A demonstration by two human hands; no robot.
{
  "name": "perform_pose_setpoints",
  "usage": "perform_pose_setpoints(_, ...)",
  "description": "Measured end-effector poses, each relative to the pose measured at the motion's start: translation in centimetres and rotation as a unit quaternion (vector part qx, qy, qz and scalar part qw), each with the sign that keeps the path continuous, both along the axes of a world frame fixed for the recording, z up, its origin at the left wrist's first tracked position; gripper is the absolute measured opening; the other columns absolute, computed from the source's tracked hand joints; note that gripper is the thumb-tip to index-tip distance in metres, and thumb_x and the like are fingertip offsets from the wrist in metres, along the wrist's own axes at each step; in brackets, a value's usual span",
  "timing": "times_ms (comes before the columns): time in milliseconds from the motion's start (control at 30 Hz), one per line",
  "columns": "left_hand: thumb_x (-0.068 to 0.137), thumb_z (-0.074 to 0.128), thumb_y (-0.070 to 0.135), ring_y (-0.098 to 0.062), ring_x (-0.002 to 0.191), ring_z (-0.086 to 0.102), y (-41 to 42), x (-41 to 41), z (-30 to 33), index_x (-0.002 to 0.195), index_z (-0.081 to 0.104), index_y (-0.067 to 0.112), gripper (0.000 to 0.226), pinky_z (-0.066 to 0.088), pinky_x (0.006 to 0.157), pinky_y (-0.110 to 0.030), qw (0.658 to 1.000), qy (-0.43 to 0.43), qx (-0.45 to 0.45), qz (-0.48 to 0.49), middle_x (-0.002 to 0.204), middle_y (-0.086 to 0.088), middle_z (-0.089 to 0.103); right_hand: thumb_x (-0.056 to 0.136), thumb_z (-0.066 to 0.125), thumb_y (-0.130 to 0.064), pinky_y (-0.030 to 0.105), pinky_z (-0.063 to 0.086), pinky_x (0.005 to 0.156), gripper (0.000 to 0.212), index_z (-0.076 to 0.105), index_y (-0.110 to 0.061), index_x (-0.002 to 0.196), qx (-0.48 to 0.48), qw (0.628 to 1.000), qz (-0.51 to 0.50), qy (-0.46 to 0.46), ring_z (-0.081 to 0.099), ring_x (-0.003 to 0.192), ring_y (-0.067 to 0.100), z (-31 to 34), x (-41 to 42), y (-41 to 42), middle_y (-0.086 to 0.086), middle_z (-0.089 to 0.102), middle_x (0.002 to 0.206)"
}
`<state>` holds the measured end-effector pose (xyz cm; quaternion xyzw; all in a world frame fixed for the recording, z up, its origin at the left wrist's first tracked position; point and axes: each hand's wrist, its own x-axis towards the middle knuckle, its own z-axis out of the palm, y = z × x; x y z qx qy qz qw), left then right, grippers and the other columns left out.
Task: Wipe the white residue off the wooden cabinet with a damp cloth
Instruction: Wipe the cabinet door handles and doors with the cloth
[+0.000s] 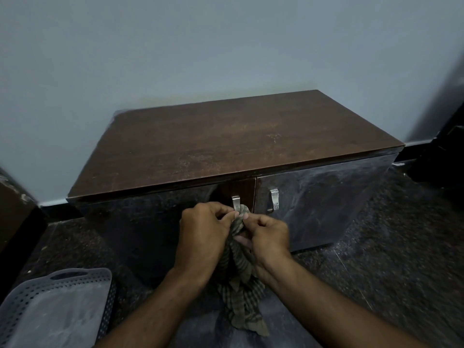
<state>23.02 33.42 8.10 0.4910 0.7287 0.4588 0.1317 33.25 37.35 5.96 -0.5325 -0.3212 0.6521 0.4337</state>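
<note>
The cabinet (233, 144) stands against the wall (226, 46), a basket (57, 305) before it to the left.

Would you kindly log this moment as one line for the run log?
left hand: grips checked cloth | right hand: grips cloth | cloth: bunched, off wooden cabinet | wiping: not begun

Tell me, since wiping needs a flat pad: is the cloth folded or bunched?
Bunched: both hands grip the checked cloth gathered, its loose end hanging.
</note>
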Motion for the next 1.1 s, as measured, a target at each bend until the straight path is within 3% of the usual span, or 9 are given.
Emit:
perform_pose_setpoints(100,0.079,0.082,0.026,0.005,0.056,0.067,0.3,0.0,-0.2,0.077,0.079,0.026,0.004,0.061,0.056,-0.029,1.000,-0.014,-0.007,0.001,0.062,0.015,0.071,0.093,0.063,-0.001,0.036,0.062,0.061,0.012,0.070,0.007,0.088,-0.047,0.997,-0.023,0.054,0.070,0.059,0.026,-0.1,-0.1,0.2,0.021,0.073,0.075)
perform_pose_setpoints(167,0.079,0.082,0.027,0.005,0.055,0.067,0.3,0.0,-0.3,0.075,0.078,0.026,0.005,0.061,0.056,-0.029,1.000,-0.020,-0.008,0.002,0.062,0.014,0.071,0.091,0.065,0.002,0.036,0.061,0.061,0.009,0.069,0.004,0.083,-0.027,0.999,-0.034,0.003,0.069,0.056,0.025,0.1,-0.2,0.0,0.018,0.072,0.071)
perform_pose_setpoints(233,0.079,0.082,0.028,0.008,0.056,0.065,0.3,0.0,-0.3,0.075,0.078,0.027,0.005,0.059,0.056,-0.021,1.000,-0.013,-0.010,0.008,0.062,0.016,0.071,0.088,0.071,-0.001,0.028,0.056,0.056,0.010,0.070,-0.006,0.078,0.096,0.984,-0.053,-0.139,0.066,0.056,0.013,0.5,-0.2,0.1,0.006,0.072,0.070)
perform_pose_setpoints(300,0.077,0.083,0.029,0.011,0.056,0.064,0.3,-0.2,-0.1,0.074,0.078,0.029,0.006,0.051,0.053,-0.010,1.000,-0.001,-0.012,0.012,0.061,0.020,0.070,0.084,0.075,-0.008,0.011,0.047,0.060,0.007,0.072,-0.015,0.085,0.257,0.928,-0.072,-0.260,0.063,0.068,0.003,1.8,0.1,-0.1,-0.004,0.069,0.082)
perform_pose_setpoints(433,0.076,0.084,0.027,0.010,0.053,0.063,0.4,-0.3,0.3,0.072,0.078,0.027,0.007,0.047,0.050,-0.008,1.000,-0.010,-0.016,0.011,0.059,0.019,0.069,0.086,0.074,-0.006,0.014,0.050,0.071,0.016,0.070,-0.011,0.101,0.388,0.874,-0.073,-0.284,0.063,0.083,0.009,2.5,0.7,0.2,-0.002,0.064,0.099)
perform_pose_setpoints(567,0.077,0.083,0.025,0.003,0.049,0.064,0.6,-0.1,0.4,0.063,0.073,0.033,0.019,0.052,0.049,-0.017,0.999,-0.030,-0.012,0.002,0.055,0.019,0.068,0.086,0.072,0.000,0.015,0.047,0.071,0.006,0.069,-0.005,0.089,0.404,0.858,-0.060,-0.312,0.060,0.082,0.010,1.0,0.2,0.3,0.004,0.063,0.092)
perform_pose_setpoints(700,0.078,0.082,0.021,-0.003,0.051,0.068,1.0,-0.3,0.2,0.058,0.069,0.036,0.029,0.061,0.056,-0.033,0.998,-0.060,-0.021,-0.008,0.056,0.014,0.070,0.085,0.073,-0.001,0.008,0.039,0.069,0.004,0.073,-0.004,0.084,0.314,0.888,-0.114,-0.316,0.062,0.080,0.015,-1.9,-1.1,-0.6,0.004,0.064,0.085)
perform_pose_setpoints(900,0.080,0.081,0.018,0.000,0.050,0.067,1.1,-0.2,0.1,0.067,0.074,0.029,0.018,0.053,0.048,-0.015,0.997,-0.079,-0.016,-0.019,0.056,0.014,0.070,0.084,0.074,-0.003,0.024,0.054,0.078,0.005,0.077,-0.006,0.087,0.194,0.930,-0.233,-0.205,0.068,0.085,0.015,-2.4,-3.1,-0.6,0.004,0.069,0.091)
perform_pose_setpoints(1100,0.080,0.081,0.019,-0.002,0.050,0.068,0.6,-0.5,0.3,0.076,0.078,0.024,0.007,0.052,0.048,-0.015,0.996,-0.084,-0.001,-0.036,0.059,0.014,0.071,0.087,0.074,-0.005,0.006,0.051,0.072,0.019,0.076,-0.003,0.106,0.292,0.895,-0.300,-0.154,0.066,0.086,-0.005,-2.3,-4.1,-1.8,-0.001,0.068,0.099)
